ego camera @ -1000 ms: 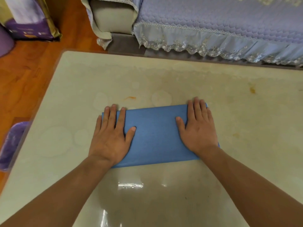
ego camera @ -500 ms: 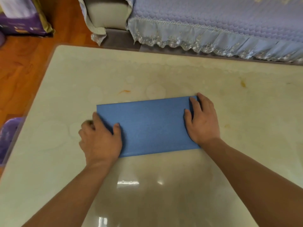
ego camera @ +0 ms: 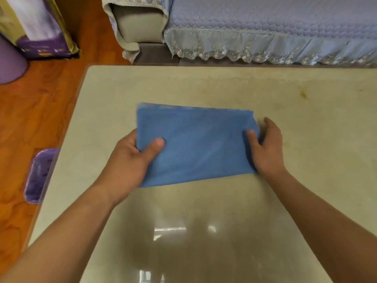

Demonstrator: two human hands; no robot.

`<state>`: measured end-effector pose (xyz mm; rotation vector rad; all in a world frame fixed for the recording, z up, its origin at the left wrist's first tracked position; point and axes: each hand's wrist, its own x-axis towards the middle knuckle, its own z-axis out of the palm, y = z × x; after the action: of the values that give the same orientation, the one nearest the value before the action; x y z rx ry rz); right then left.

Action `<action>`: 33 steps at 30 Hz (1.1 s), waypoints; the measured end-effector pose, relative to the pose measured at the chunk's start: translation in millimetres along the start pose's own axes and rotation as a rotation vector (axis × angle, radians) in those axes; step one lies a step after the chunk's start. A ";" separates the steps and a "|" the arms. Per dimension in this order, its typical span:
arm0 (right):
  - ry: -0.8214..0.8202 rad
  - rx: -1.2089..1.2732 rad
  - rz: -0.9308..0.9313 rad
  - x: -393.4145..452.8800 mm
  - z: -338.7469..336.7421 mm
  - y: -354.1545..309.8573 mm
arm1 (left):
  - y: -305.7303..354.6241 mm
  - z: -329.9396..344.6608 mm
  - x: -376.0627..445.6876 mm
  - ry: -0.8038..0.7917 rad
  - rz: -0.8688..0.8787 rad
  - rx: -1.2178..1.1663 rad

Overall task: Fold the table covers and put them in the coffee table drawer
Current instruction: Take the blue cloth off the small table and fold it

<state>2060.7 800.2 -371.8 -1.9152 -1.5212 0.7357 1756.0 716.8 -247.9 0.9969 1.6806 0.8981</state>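
Note:
A blue table cover [ego camera: 200, 144], folded into a rectangle, is held a little above the glossy beige coffee table [ego camera: 204, 86]. My left hand [ego camera: 130, 162] grips its left end, thumb on top and fingers hidden underneath. At the right end my right hand [ego camera: 267, 148] pinches the cloth, thumb on top and fingers behind the edge. The cover's far edge is slightly blurred. No drawer is in view.
A sofa with a lilac quilted cover and lace trim [ego camera: 265, 33] runs along the table's far side. Wooden floor [ego camera: 40, 111] lies to the left, with a purple mat [ego camera: 38, 174], a purple round object [ego camera: 10, 64] and a printed bag [ego camera: 38, 27].
Both hands went from pressing flat on the cover to gripping its two ends. The cover has come up off the table and tilted slightly.

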 end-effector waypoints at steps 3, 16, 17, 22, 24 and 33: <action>-0.248 0.537 0.229 -19.4 -33.3 -8.2 | 28.7 -6.6 -49.7 -0.289 0.211 0.067; -0.486 0.995 0.526 -110.9 -161.9 -19.7 | 25.0 -18.9 -79.2 -0.158 -0.307 -0.382; -0.425 0.905 0.538 -116.5 -163.5 -13.9 | 13.9 -3.8 -77.4 -0.094 -0.320 -0.280; -0.145 0.111 0.538 -122.6 -121.2 38.9 | -60.9 61.8 -80.4 0.080 -0.163 0.770; 0.026 -0.252 0.384 -127.1 -113.3 46.9 | -81.9 78.5 -95.6 0.105 0.136 1.081; -0.207 -0.720 -0.082 -220.9 -67.4 66.6 | -143.7 117.9 -111.1 -0.190 0.482 1.318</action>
<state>2109.7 565.2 -360.1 -2.3002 -2.1938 0.3750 1861.9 572.5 -369.7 2.3208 1.8188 -0.2005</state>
